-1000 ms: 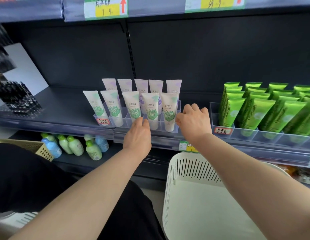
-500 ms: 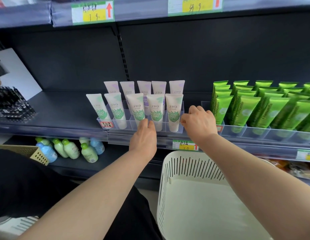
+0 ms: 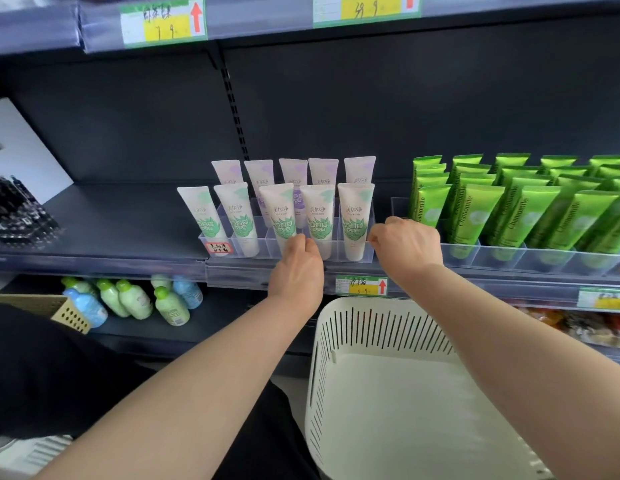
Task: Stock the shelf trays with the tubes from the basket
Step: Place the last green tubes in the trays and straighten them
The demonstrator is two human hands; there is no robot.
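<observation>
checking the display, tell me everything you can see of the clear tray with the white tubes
The clear tray looks like transparent plastic, a low open box split into narrow slots. It sits level near the front edge of the dark shelf. Ten white tubes stand in it, two rows of five. A red-bordered label is on its front left. The left hand meets its front wall, the right hand its right front corner, fingers curled; grip unclear.

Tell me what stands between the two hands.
In the head view, two white green-leaf tubes stand in the clear tray between the left hand and the right hand.
</observation>
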